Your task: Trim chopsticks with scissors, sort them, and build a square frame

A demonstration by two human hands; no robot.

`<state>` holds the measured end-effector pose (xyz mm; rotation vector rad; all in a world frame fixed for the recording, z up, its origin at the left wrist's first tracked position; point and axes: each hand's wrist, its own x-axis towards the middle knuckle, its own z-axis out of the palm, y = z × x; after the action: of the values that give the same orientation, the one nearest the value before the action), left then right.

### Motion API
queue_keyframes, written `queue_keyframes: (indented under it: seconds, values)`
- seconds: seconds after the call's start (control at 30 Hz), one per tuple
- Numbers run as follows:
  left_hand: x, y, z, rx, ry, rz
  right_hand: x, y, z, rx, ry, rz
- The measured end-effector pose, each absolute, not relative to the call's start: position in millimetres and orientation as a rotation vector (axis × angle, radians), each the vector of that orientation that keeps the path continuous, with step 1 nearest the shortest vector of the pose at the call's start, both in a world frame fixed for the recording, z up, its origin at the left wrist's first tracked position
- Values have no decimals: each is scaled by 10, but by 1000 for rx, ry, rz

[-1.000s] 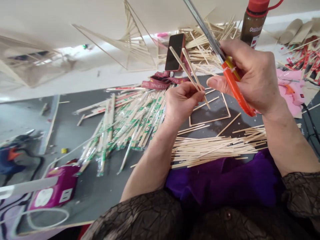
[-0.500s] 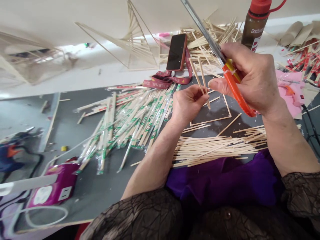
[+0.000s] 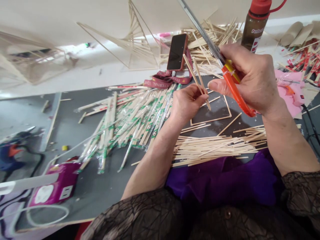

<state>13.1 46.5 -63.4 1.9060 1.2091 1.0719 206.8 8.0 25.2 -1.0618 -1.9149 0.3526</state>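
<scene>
Two thin wooden chopsticks (image 3: 197, 74) are pinched between the thumb and fingers of my left hand (image 3: 189, 100), pointing up and to the left. My right hand (image 3: 252, 75) is wrapped round the orange and yellow handle of a pair of scissors (image 3: 203, 31), whose metal blades point up and left. The right thumb is stretched out close to the chopsticks. Beneath my hands lies a frame of joined sticks (image 3: 211, 120) on the dark table. Nearer to me spreads a pile of loose bare chopsticks (image 3: 212, 146).
Wrapped chopsticks (image 3: 140, 116) lie left of centre. A phone (image 3: 177, 51) with a lanyard leans behind, beside a water bottle (image 3: 255, 28). Stick structures (image 3: 132, 40) stand at the back. A pink glue gun (image 3: 292, 91), a blue glue gun (image 3: 11, 156) and a tissue pack (image 3: 56, 183) flank the work.
The chopsticks in my left hand have tilted further left. My right hand and the scissors have barely moved.
</scene>
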Motion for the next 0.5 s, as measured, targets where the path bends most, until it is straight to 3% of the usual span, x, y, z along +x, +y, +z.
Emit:
queue_keyframes:
  seconds: [0.5]
  values:
    - [185, 391, -466, 1981, 1264, 976, 2064, 62, 266, -1055, -1935, 341]
